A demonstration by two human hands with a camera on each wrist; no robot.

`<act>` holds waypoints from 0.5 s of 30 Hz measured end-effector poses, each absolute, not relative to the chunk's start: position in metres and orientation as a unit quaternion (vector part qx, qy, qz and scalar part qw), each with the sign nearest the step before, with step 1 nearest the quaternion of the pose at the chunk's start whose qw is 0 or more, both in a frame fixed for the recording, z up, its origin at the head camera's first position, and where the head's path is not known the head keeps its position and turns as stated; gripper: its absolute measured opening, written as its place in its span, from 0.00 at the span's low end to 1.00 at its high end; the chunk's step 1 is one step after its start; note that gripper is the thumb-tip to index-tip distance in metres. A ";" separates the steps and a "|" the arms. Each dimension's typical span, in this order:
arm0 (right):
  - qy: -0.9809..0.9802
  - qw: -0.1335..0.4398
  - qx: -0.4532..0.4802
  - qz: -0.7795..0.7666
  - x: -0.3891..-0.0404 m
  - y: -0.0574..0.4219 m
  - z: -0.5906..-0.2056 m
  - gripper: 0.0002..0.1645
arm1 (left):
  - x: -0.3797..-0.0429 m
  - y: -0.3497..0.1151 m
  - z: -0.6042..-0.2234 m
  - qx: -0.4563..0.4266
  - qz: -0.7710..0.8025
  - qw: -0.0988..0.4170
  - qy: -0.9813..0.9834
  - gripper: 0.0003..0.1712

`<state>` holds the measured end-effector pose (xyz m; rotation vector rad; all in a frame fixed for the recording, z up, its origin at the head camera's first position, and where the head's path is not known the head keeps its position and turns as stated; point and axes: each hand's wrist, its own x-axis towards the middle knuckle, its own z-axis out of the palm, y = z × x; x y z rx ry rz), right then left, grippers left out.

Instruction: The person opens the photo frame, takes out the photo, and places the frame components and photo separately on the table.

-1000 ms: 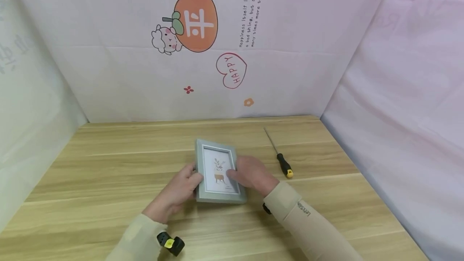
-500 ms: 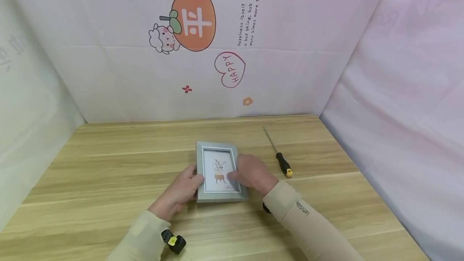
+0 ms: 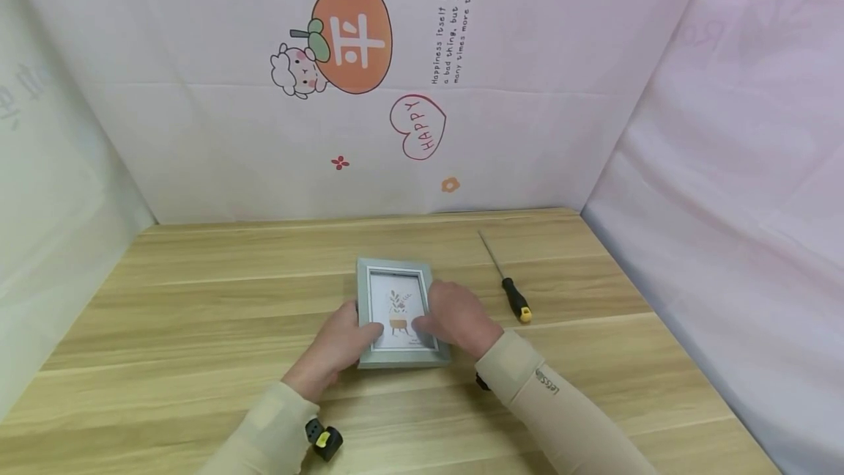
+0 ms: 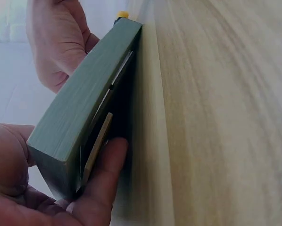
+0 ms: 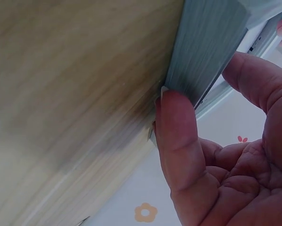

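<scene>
A grey-green picture frame with a plant print inside faces up, slightly raised off the wooden table. My left hand grips its left side, the thumb over the front and the fingers underneath. In the left wrist view, a thin brown flap stands out from the frame's back beside a finger. My right hand holds the right side, its thumb reaching over the picture. From the right wrist, the fingertips are seen at the frame's side and back edge. Most of the back is hidden.
A screwdriver with a black and yellow handle lies on the table to the right of the frame. White printed cloth walls stand at the back and both sides.
My left hand has shifted right, and its thumb now reaches further over the picture. The frame has tilted a little flatter. My right hand has stayed nearly where it was.
</scene>
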<state>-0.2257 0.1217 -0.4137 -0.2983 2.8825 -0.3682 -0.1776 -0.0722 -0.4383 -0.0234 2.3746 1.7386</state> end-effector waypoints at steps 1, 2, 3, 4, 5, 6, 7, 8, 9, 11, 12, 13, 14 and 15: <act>0.981 0.107 -0.103 -0.126 -0.226 0.122 -0.414 0.23 | -0.178 -0.072 -0.438 -0.010 0.572 0.095 0.815 0.25; 0.981 0.106 -0.104 -0.127 -0.225 0.122 -0.414 0.23 | -0.178 -0.071 -0.437 -0.013 0.555 0.091 0.827 0.25; 0.981 0.105 -0.104 -0.128 -0.225 0.122 -0.414 0.23 | -0.178 -0.071 -0.435 -0.015 0.536 0.086 0.840 0.25; 0.981 0.104 -0.104 -0.129 -0.225 0.122 -0.415 0.23 | -0.178 -0.070 -0.434 -0.018 0.516 0.080 0.853 0.25; 0.981 0.102 -0.104 -0.130 -0.225 0.122 -0.415 0.23 | -0.178 -0.070 -0.433 -0.017 0.495 0.074 0.866 0.26; 0.981 0.102 -0.105 -0.130 -0.225 0.122 -0.415 0.23 | -0.178 -0.070 -0.432 -0.017 0.475 0.067 0.877 0.27; 0.981 0.101 -0.104 -0.130 -0.225 0.122 -0.415 0.24 | -0.178 -0.069 -0.431 -0.015 0.455 0.062 0.888 0.28; 0.981 0.101 -0.103 -0.129 -0.225 0.122 -0.415 0.24 | -0.178 -0.069 -0.430 -0.014 0.437 0.057 0.897 0.29; 0.981 0.100 -0.103 -0.129 -0.225 0.122 -0.415 0.25 | -0.178 -0.069 -0.429 -0.011 0.420 0.051 0.906 0.30; 0.982 0.097 -0.103 -0.126 -0.225 0.122 -0.415 0.26 | -0.178 -0.069 -0.429 -0.009 0.394 0.046 0.918 0.30; 0.982 0.096 -0.103 -0.125 -0.225 0.122 -0.415 0.27 | -0.178 -0.068 -0.429 -0.010 0.383 0.044 0.922 0.30; 0.982 0.095 -0.103 -0.124 -0.225 0.122 -0.415 0.27 | -0.178 -0.068 -0.428 -0.009 0.374 0.042 0.927 0.30; 0.983 0.094 -0.102 -0.123 -0.225 0.122 -0.416 0.27 | -0.178 -0.068 -0.428 -0.010 0.367 0.041 0.929 0.30; 0.983 0.094 -0.102 -0.121 -0.225 0.122 -0.416 0.28 | -0.179 -0.068 -0.428 -0.012 0.360 0.041 0.932 0.30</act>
